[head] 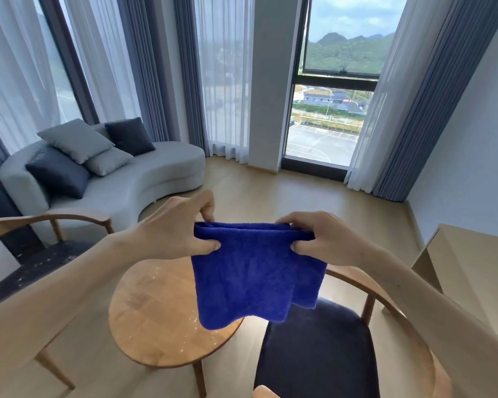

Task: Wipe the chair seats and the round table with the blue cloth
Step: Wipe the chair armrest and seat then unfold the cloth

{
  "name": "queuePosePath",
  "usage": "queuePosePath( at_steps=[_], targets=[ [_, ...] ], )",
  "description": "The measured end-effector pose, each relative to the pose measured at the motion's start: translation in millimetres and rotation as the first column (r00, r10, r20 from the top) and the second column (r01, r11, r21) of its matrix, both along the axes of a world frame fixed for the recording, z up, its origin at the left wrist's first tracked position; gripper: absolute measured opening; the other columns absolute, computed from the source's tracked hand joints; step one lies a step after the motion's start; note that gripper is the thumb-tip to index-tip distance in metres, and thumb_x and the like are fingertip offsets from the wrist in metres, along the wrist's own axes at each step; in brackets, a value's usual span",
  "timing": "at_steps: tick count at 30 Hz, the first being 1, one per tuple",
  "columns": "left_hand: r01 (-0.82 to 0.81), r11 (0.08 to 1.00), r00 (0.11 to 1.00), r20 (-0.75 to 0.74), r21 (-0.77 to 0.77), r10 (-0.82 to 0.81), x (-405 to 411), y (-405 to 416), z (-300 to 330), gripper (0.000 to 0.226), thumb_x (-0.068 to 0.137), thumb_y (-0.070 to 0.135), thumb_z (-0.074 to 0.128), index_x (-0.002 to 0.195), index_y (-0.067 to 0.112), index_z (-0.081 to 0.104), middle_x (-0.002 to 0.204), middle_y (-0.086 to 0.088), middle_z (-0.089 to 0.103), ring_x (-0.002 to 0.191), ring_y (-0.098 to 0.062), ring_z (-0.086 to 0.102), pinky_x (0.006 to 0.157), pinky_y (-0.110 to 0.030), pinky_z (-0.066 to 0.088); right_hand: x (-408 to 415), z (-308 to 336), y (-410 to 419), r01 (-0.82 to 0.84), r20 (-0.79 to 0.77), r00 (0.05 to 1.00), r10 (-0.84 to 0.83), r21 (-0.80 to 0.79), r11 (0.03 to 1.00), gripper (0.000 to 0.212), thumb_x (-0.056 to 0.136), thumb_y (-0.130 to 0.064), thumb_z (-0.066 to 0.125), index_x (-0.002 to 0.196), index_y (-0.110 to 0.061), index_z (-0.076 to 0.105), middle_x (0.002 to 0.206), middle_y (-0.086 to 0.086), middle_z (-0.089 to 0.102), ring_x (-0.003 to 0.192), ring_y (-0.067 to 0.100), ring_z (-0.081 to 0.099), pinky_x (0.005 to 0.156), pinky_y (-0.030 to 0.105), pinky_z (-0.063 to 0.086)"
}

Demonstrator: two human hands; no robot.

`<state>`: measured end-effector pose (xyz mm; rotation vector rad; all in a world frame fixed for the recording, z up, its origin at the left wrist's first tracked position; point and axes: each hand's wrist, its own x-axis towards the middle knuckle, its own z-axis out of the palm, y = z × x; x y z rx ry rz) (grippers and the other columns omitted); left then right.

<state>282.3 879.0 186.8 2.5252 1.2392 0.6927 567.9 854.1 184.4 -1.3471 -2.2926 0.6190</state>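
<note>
Head view: left hand [173, 228], right hand [318, 239] each pinch-grip folded blue cloth [250, 277] top corners.

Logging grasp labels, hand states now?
Left hand: pinching the blue cloth at its top left edge.
Right hand: pinching the cloth's top right edge.

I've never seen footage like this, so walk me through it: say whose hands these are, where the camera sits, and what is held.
There is no machine here. A person wears a camera on the head, so this one picture looks forward and down at their own hands. The left hand and right hand each pinch a top corner of a folded blue cloth, which hangs in the air. Below it stand a round table with pale specks on top, and two chairs: the left chair has a speckled dark seat, the right chair a dark seat. A sofa stands by the windows.
</note>
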Motion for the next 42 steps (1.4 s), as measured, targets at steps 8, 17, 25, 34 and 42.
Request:
queuePosePath(
  at_steps=[8,17,25,34,42],
  targets=[
    [-0.010,0.999,0.980,-0.197,-0.044,0.001,8.0,6.5,-12.7,0.023,0.075,0.030,0.043,0.093,0.028,0.057,0.083,0.012,0.060,0.074,-0.006,0.055,0.066,-0.028,0.048,-16.4,-7.0,9.8,0.034,-0.022,0.999,-0.036,-0.064,0.997,0.026,0.092,-0.005,0.049,0.103,-0.023,0.065,0.091,-0.010,0.068,0.083,0.007,0.066,0.070,0.020,0.055],
    [-0.047,0.998,0.960,-0.274,0.030,0.054,24.6,-5.1,-32.7,0.031,0.084,0.056,0.049,0.084,0.025,0.052,0.066,0.010,0.057,0.057,-0.008,0.053,0.051,-0.022,0.039,-33.9,-20.5,11.1,0.227,-0.118,0.964,-0.237,-0.089,0.970,0.017,0.092,-0.019,0.052,0.096,-0.020,0.069,0.089,-0.004,0.068,0.082,0.009,0.062,0.069,0.022,0.050],
    [-0.211,0.621,0.825,0.203,-0.755,0.528,59.2,-11.9,-22.3,0.014,0.089,0.022,0.054,0.085,0.009,0.059,0.069,-0.012,0.067,0.054,-0.026,0.067,0.047,-0.023,0.054,-67.6,-25.5,2.4,0.288,-0.260,0.913,-0.314,-0.136,0.948,0.013,0.091,-0.029,0.058,0.102,-0.024,0.063,0.088,-0.007,0.064,0.081,0.010,0.059,0.064,0.019,0.048],
    [-0.009,0.644,0.773,0.403,-0.765,0.490,31.4,-18.1,-28.4,0.021,0.082,-0.002,0.058,0.100,0.008,0.060,0.088,-0.014,0.074,0.080,-0.024,0.073,0.072,-0.037,0.061,-71.4,-25.0,19.5,0.020,-0.365,0.929,-0.062,-0.118,0.993,0.052,0.076,-0.007,0.075,0.116,-0.029,0.050,0.101,-0.014,0.060,0.092,0.008,0.058,0.066,0.010,0.049],
    [-0.145,0.806,0.791,0.422,-0.574,0.443,-43.8,-31.2,-67.9,0.066,0.057,0.045,0.084,0.114,0.041,0.051,0.109,0.012,0.065,0.105,-0.014,0.063,0.084,-0.037,0.056,-152.2,-51.8,39.7,-0.245,-0.509,0.857,0.087,-0.254,0.936,0.043,0.078,-0.008,0.073,0.109,-0.033,0.058,0.098,-0.010,0.070,0.091,0.011,0.067,0.077,0.031,0.058]
  ],
)
